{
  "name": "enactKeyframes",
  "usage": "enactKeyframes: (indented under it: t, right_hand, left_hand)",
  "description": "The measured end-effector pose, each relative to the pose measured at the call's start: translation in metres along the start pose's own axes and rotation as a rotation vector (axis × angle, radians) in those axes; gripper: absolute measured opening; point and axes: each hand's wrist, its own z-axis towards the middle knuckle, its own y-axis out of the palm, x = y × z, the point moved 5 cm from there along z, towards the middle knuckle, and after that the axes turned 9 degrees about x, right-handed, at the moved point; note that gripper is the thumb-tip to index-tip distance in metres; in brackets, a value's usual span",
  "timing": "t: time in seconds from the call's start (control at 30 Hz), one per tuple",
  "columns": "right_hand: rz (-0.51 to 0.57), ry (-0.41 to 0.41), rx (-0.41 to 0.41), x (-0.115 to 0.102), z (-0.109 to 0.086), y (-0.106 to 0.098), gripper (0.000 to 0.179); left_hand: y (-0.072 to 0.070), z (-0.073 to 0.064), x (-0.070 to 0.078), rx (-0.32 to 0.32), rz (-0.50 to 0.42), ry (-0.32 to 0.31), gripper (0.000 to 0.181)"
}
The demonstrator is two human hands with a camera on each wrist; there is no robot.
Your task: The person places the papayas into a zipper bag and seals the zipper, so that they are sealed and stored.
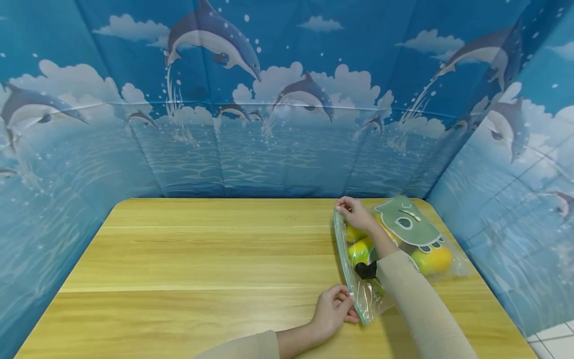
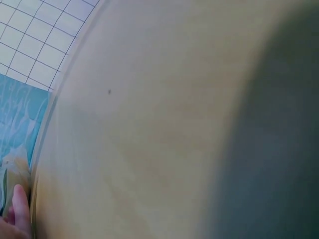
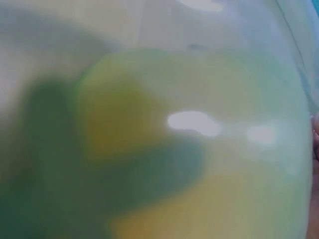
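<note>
A clear plastic zip bag (image 1: 372, 299) with a green cartoon print lies at the right of the table, its green-edged mouth facing left. Several yellow-and-green fruits (image 1: 432, 260) lie inside it. My right hand (image 1: 356, 214) reaches across the bag and pinches the far end of the zip edge. At the near end, my left hand (image 1: 332, 314) pinches the same edge beside a small white slider (image 1: 352, 295). The left wrist view catches part of a hand (image 2: 19, 214) at its lower left. Close and blurred, the bagged fruit (image 3: 119, 109) fills the right wrist view.
The wood-grain table (image 1: 193, 259) extends to the left of the bag. A dolphin-print curtain (image 1: 278, 149) stands behind it and along both sides. White floor tiles (image 1: 556, 341) show at the lower right. A black device (image 1: 366, 270) sits at my right wrist.
</note>
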Motion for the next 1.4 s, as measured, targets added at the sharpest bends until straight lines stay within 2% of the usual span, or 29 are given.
enactKeyframes:
  t: [0.2, 0.4, 0.53, 0.83, 0.9, 0.97, 1.03, 1.13, 1.17, 1.27, 1.33, 1.4]
  right_hand:
    - [0.035, 0.008, -0.002, 0.01, 0.007, 0.002, 0.018]
    - [0.032, 0.031, 0.019, 0.034, 0.015, 0.003, 0.02]
    - [0.013, 0.036, 0.026, 0.041, 0.015, 0.001, 0.023]
    - [0.011, 0.034, -0.004, 0.04, 0.015, 0.002, 0.021]
    - [0.011, 0.034, -0.01, 0.041, 0.015, 0.002, 0.02]
    - [0.014, 0.028, -0.016, 0.041, 0.016, 0.003, 0.019]
    - [0.022, 0.028, -0.016, 0.042, 0.016, 0.004, 0.018]
    - [0.036, 0.026, -0.015, 0.042, 0.016, 0.004, 0.017]
    - [0.038, 0.026, -0.014, 0.042, 0.016, 0.004, 0.017]
    - [0.037, 0.022, -0.011, 0.042, 0.016, 0.004, 0.018]
    - [0.033, 0.017, -0.008, 0.042, 0.016, 0.003, 0.018]
    - [0.029, 0.016, -0.007, 0.043, 0.016, 0.003, 0.018]
  left_hand:
    - [-0.002, -0.007, -0.003, -0.075, 0.031, -0.004, 0.011]
    - [0.002, -0.014, -0.003, -0.21, 0.092, 0.031, 0.011]
    - [0.003, -0.015, -0.001, -0.236, 0.119, 0.032, 0.011]
    - [-0.001, -0.008, 0.002, -0.23, 0.194, -0.033, 0.012]
    - [-0.003, -0.003, 0.004, -0.199, 0.216, -0.04, 0.011]
    - [-0.007, 0.004, 0.008, -0.138, 0.237, -0.032, 0.013]
    - [-0.013, 0.014, 0.015, -0.06, 0.235, -0.006, 0.021]
    - [-0.022, 0.028, 0.031, 0.022, 0.27, 0.086, 0.036]
    - [-0.024, 0.031, 0.039, 0.028, 0.281, 0.124, 0.039]
    - [-0.027, 0.045, 0.048, 0.021, 0.336, 0.231, 0.047]
    - [-0.026, 0.053, 0.051, 0.003, 0.364, 0.26, 0.051]
    - [-0.026, 0.064, 0.045, -0.01, 0.402, 0.268, 0.053]
